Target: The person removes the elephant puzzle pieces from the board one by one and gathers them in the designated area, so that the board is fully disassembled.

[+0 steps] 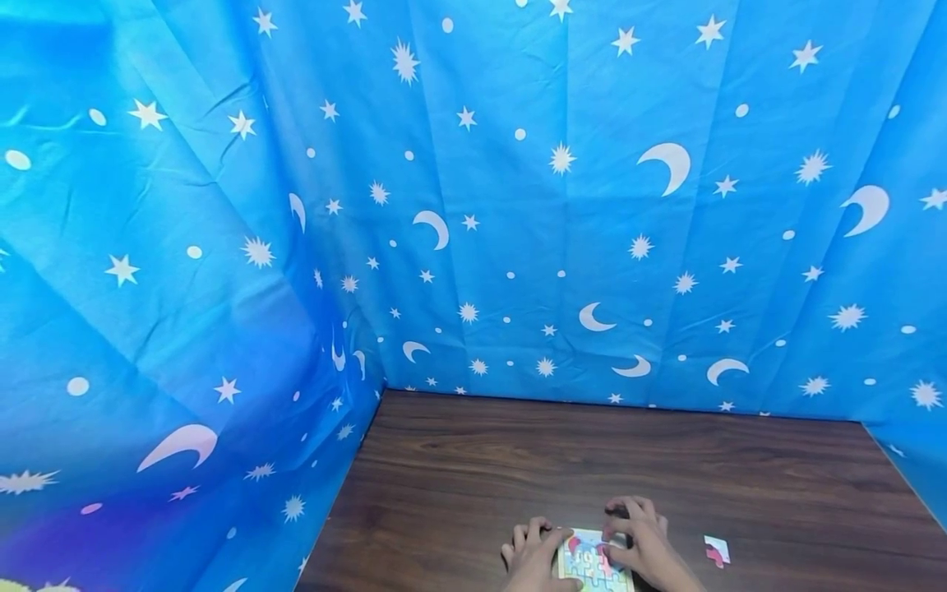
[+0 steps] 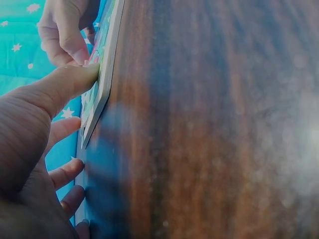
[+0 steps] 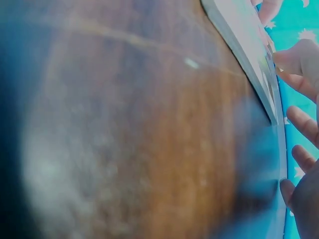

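A small framed jigsaw puzzle [image 1: 588, 567] with pale, pink and blue pieces lies near the front of the table. My left hand [image 1: 534, 559] rests along its left side, fingers spread. In the left wrist view, the thumb [image 2: 82, 77] lies straight over the board's edge. Over the upper right part of the puzzle, my right hand [image 1: 642, 543] pinches a reddish puzzle piece between thumb and index finger; the fingers hide much of this piece. In the right wrist view, the tips of the right hand [image 3: 299, 74] meet right at the board's surface [image 3: 249, 50].
A loose puzzle piece [image 1: 716, 551], white and red, lies on the table to the right of my right hand. The dark wooden table [image 1: 562, 452] reaches back to a blue curtain [image 1: 518, 197] with stars and moons, which also hangs along the left side.
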Demonstrator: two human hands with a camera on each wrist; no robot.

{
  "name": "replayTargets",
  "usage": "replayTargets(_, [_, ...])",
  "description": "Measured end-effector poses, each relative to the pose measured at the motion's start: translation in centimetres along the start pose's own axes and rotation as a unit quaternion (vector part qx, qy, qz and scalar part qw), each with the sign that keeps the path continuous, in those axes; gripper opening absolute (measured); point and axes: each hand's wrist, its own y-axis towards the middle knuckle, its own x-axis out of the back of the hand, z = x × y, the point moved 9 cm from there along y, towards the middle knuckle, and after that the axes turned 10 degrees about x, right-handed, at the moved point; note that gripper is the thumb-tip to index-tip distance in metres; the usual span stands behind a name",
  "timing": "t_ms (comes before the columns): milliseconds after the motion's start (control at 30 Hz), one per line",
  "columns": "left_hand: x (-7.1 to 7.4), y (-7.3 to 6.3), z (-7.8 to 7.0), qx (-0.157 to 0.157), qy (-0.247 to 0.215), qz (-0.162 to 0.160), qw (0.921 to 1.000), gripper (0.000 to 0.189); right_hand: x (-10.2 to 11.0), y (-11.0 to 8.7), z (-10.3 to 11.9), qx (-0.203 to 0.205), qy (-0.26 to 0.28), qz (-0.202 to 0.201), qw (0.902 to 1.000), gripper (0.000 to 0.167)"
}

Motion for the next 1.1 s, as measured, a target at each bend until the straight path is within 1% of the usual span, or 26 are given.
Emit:
replayTargets(100, [0.1,-0.1,-0.2,-0.006,0.000,-0.008,0.9999,0.059,0.2,0.0,0.2,0.015,0.001,-0.024,0.9996,0.027])
replayTargets(233, [0.3,-0.4,-0.3,-0.011,0.001,-0.013,0.9998,0.058,0.5,-0.1,0.9,0.063,-0.025,-0.071,0.9952,0.029])
replayTargets(300, [0.2,-0.5,-0.2,-0.006,0.002,-0.007,1.0000,0.057,0.7,-0.2,1.3,0.087,-0.041,-0.091,0.9912,0.031])
replayTargets(367, [0.2,-0.5,-0.2,0.002,-0.001,0.008,1.0000,0.056,0.9,-0.3,1.7,0.110,-0.056,-0.105,0.9869,0.035])
replayTargets(500, [0.1,-0.5,-0.2,0.021,-0.009,0.031,0.9993,0.053,1.2,-0.2,2.6,0.155,-0.072,-0.119,0.9781,0.039])
replayTargets(567, [0.2,-0.5,-0.3,0.025,-0.010,0.034,0.9991,0.052,1.2,-0.2,2.9,0.172,-0.074,-0.121,0.9748,0.040])
replayTargets(733, [0.4,-0.2,-0.5,0.031,-0.014,0.034,0.9988,0.052,1.7,0.0,2.8,0.178,-0.068,-0.127,0.9734,0.040])
replayTargets(800, [0.4,-0.1,-0.6,0.029,-0.014,0.033,0.9989,0.052,2.0,-0.1,2.5,0.178,-0.062,-0.139,0.9721,0.040])
replayTargets(900, [0.3,-0.1,-0.5,0.026,-0.016,0.029,0.9991,0.052,2.4,-0.4,2.1,0.187,-0.051,-0.165,0.9671,0.040])
replayTargets(933, [0.3,-0.1,-0.4,0.025,-0.018,0.028,0.9991,0.052,2.5,-0.5,2.0,0.195,-0.049,-0.174,0.9640,0.040])
replayTargets(1000, [0.2,-0.2,-0.3,0.024,-0.020,0.024,0.9992,0.052,2.7,-0.8,1.8,0.198,-0.040,-0.185,0.9618,0.042])
replayTargets(1100, [0.3,-0.3,-0.2,0.021,-0.019,0.011,0.9995,0.053,3.1,-1.1,1.6,0.180,-0.011,-0.189,0.9654,0.044])
